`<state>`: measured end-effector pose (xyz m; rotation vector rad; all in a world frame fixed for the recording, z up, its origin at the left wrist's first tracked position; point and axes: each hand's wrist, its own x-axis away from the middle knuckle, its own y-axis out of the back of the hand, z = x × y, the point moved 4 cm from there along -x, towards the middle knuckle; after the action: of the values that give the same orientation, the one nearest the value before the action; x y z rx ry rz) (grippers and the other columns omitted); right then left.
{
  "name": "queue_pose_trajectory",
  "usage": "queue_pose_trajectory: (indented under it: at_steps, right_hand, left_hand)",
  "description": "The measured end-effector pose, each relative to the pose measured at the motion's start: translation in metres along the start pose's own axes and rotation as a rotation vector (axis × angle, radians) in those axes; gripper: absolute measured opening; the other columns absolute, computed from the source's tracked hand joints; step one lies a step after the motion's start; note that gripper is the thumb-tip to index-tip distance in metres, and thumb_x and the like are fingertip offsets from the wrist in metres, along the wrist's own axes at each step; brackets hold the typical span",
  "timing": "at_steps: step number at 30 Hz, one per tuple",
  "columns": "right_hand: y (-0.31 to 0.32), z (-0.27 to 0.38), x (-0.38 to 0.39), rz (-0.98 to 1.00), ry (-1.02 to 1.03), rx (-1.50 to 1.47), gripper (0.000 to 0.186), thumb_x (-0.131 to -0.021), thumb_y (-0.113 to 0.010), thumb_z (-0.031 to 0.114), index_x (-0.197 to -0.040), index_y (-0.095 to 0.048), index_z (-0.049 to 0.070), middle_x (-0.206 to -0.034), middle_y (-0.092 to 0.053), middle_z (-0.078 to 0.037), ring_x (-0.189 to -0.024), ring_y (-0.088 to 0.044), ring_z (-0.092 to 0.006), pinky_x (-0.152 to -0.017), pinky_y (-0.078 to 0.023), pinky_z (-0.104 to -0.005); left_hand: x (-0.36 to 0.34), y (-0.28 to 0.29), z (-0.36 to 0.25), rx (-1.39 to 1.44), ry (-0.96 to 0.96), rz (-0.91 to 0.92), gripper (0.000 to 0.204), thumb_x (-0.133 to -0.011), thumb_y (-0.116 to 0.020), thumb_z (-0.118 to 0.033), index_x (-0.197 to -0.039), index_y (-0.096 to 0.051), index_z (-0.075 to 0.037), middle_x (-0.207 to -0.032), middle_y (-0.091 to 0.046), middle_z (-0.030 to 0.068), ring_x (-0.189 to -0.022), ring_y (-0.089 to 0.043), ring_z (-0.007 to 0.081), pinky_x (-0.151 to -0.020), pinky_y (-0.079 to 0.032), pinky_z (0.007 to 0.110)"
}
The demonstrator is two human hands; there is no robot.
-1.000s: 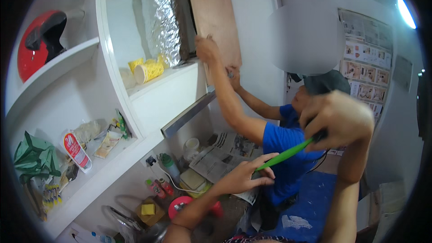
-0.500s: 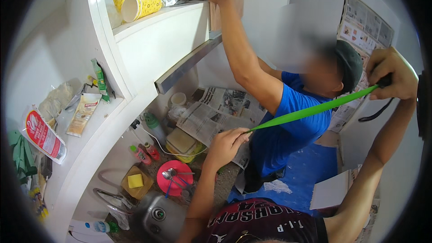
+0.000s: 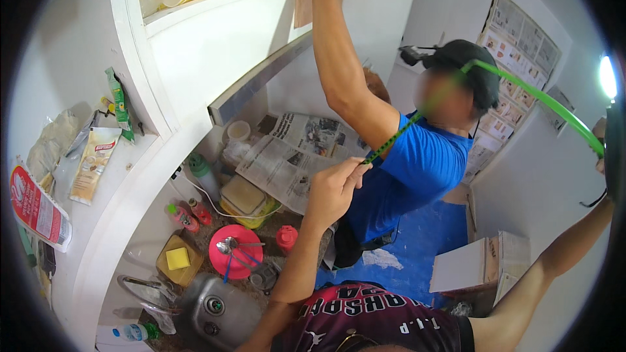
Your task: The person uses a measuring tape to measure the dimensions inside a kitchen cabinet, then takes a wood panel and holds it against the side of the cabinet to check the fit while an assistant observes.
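Observation:
My left hand (image 3: 334, 189) is closed, pinching the end of a green tape measure blade (image 3: 544, 96) between thumb and fingers. From there the blade rises to the right, passes in front of a co-worker's head, bends sharply and drops toward the right rim. My right hand (image 3: 600, 164) is at that rim, mostly cut off by the dark edge; the blade runs into it and a black strap hangs below. The tape measure's case is hidden. A co-worker in a blue shirt (image 3: 427, 160) stands in front of me with an arm raised to the cabinet (image 3: 208, 36).
Below left are a steel sink (image 3: 195, 303), a pink plate (image 3: 222, 267) with spoons, a yellow sponge (image 3: 177, 259) and bottles. Newspaper (image 3: 287, 163) covers the counter. A shelf at left holds packets. Boxes (image 3: 466, 267) stand on the blue floor covering at right.
The blade was stretched straight between my hands; now it is bent. My right hand has moved down to the right, almost out of view. The co-worker's head has turned, and my view has shifted.

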<state>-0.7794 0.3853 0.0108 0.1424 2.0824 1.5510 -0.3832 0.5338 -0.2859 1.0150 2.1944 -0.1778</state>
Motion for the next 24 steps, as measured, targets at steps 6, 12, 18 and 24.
queue_pose_trajectory:
  at_steps: [6, 12, 18, 24]
  right_hand:
    - [-0.105, 0.021, 0.044, -0.286, -0.292, -0.619, 0.119, -0.064, -0.096, 0.058, -0.155, -0.046, 0.000, -0.117, -0.067, -0.008, -0.092, -0.064, -0.0189, -0.075, -0.051, -0.0328]
    - [-0.246, 0.193, -0.008, -0.341, -0.116, -1.314, 0.104, -0.074, -0.098, 0.033, -0.155, -0.039, 0.001, -0.114, -0.070, -0.011, -0.107, -0.068, -0.0205, -0.098, -0.052, -0.0374]
    - [-0.320, 0.220, -0.062, -0.595, -0.265, -1.496, 0.054, -0.085, -0.077, 0.007, -0.135, -0.060, -0.003, -0.118, -0.070, -0.010, -0.109, -0.065, -0.0179, -0.100, -0.051, -0.0334]
    - [-0.290, 0.224, -0.097, -0.570, -0.167, -1.853, 0.048, -0.087, -0.074, 0.009, -0.131, -0.063, -0.005, -0.116, -0.070, -0.007, -0.109, -0.064, -0.0149, -0.098, -0.049, -0.0305]
  left_hand:
    - [-0.001, -0.026, -0.009, 0.110, 0.135, 0.038, 0.025, -0.110, -0.059, -0.019, -0.126, -0.073, -0.005, -0.072, -0.066, 0.0064, -0.061, -0.063, 0.0150, -0.059, -0.051, 0.031]
    - [-0.006, -0.043, -0.064, 0.205, -0.067, 0.019, 0.023, -0.106, -0.063, -0.012, -0.123, -0.073, -0.001, -0.091, -0.076, 0.0100, -0.083, -0.074, 0.0186, -0.078, -0.058, 0.032]
    - [-0.036, -0.042, -0.080, -0.020, -0.144, 0.044, 0.019, -0.102, -0.065, -0.007, -0.113, -0.076, 0.004, -0.106, -0.074, 0.0144, -0.092, -0.074, 0.0291, -0.081, -0.058, 0.036]
    - [-0.059, -0.034, -0.111, -0.246, -0.446, -0.088, 0.020, -0.103, -0.066, -0.012, -0.113, -0.077, 0.001, -0.100, -0.073, 0.0144, -0.089, -0.069, 0.0344, -0.082, -0.055, 0.041]
